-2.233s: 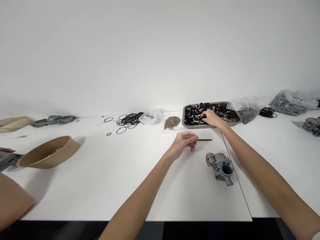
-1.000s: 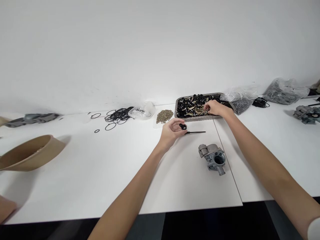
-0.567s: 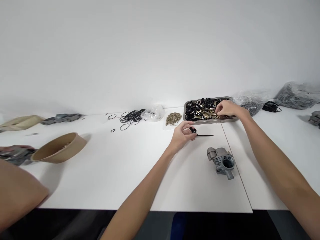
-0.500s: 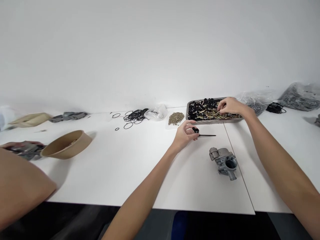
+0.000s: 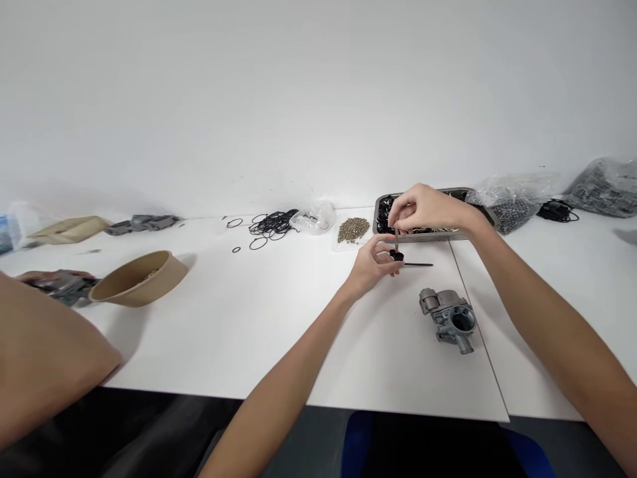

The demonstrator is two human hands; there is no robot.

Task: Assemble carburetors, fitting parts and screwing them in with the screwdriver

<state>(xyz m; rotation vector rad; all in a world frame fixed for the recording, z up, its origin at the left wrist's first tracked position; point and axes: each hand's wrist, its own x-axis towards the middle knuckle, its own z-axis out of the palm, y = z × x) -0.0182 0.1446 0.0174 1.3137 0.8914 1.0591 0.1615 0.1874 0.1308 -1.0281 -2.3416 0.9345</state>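
Between the fingertips of my left hand (image 5: 372,267) is a small round black part (image 5: 397,255). A thin dark rod (image 5: 419,265) points right from beside those fingers; whether it joins the black part I cannot tell. Just above, my right hand (image 5: 415,209) pinches a slim metal pin (image 5: 397,239), held upright with its lower end at the black part. Behind my right hand stands a metal tray (image 5: 438,236) of black and brass-coloured parts, partly hidden by the hand. A grey carburetor body (image 5: 449,318) lies on the white table nearer to me.
A pile of small brass pieces (image 5: 353,230) lies left of the tray, beside a clear bag (image 5: 314,218) and black rubber rings (image 5: 273,226). Filled plastic bags (image 5: 512,202) stand at right. At left, a co-worker's arm (image 5: 50,358) is near a tan bowl (image 5: 139,282).
My right hand has left the tray, moving left with the pin to the black part in my left hand. My left hand keeps its hold. The view has shifted slightly.
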